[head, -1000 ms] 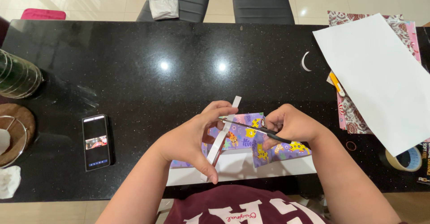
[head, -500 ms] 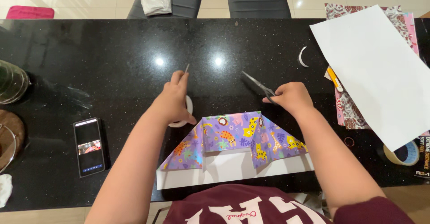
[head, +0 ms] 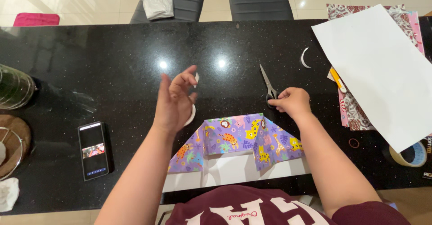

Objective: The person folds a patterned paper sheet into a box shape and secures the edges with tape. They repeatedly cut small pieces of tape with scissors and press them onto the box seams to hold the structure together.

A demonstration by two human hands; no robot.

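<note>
The right hand's [head: 293,102] fingers curl together around the handles of the scissors [head: 269,86], which lie on the black table [head: 112,63], long axis running near to far, tips pointing far. The left hand [head: 176,100], raised left of them, pinches a white paper scrap [head: 196,77] between fingertips. The folded patterned paper [head: 234,139] lies nearest.
</note>
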